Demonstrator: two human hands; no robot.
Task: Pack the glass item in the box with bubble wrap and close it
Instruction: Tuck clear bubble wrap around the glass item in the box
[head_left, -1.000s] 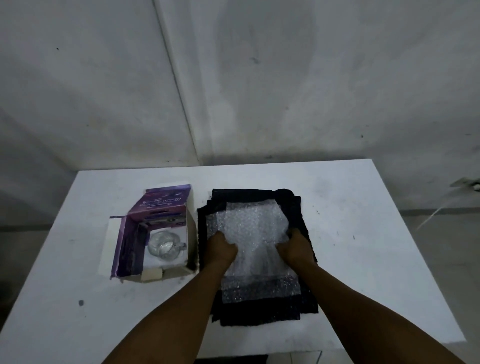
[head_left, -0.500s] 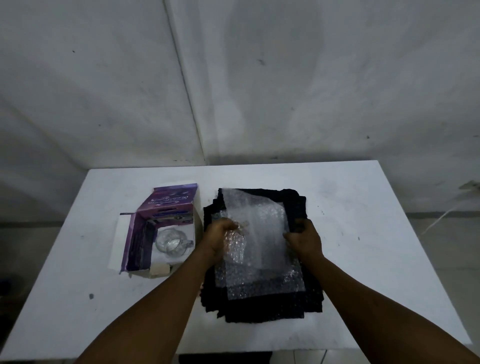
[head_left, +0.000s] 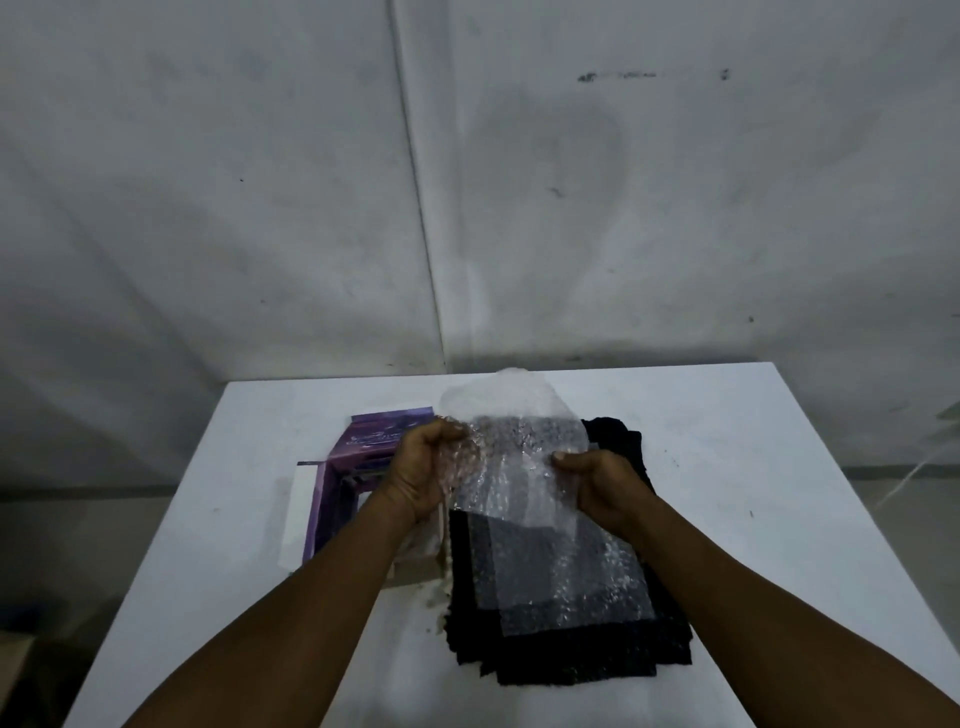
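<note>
**Bubble wrap sheet held up over the table**

While both hands hold it above the white table (head_left: 727, 467), a sheet of bubble wrap (head_left: 519, 447) hangs between them. Left hand (head_left: 423, 475) has its fingers curled round the sheet's bunched left edge; right hand (head_left: 602, 480) pinches the right edge under its thumb. More bubble wrap (head_left: 566, 577) lies on a black cloth (head_left: 571, 660) below. Behind the left hand sits the open purple box (head_left: 358, 452); its contents are hidden.

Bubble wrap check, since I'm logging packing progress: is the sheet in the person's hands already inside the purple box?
No: both hands, left hand and right hand, hold the bubble wrap sheet raised outside the purple box.
</note>
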